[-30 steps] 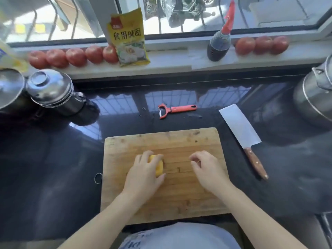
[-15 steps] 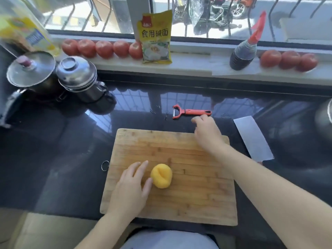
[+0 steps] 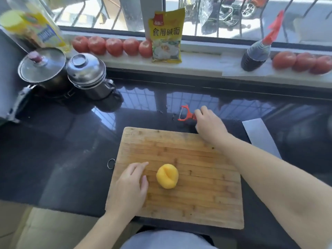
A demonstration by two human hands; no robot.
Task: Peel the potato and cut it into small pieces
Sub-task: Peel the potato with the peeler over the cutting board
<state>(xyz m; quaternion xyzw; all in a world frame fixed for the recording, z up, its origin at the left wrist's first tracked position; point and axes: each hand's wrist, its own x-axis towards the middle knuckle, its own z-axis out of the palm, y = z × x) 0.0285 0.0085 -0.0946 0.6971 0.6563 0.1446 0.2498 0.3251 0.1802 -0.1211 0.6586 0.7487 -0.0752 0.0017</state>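
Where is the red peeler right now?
In the head view the red peeler lies on the dark counter just beyond the cutting board's far right corner, with the right hand on its handle.

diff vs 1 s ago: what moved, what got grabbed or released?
The left hand let go of the potato and now rests open just left of it, apart. The right hand left the board, reached forward and closed on the peeler handle on the counter. Potato, board and cleaver stayed where they were.
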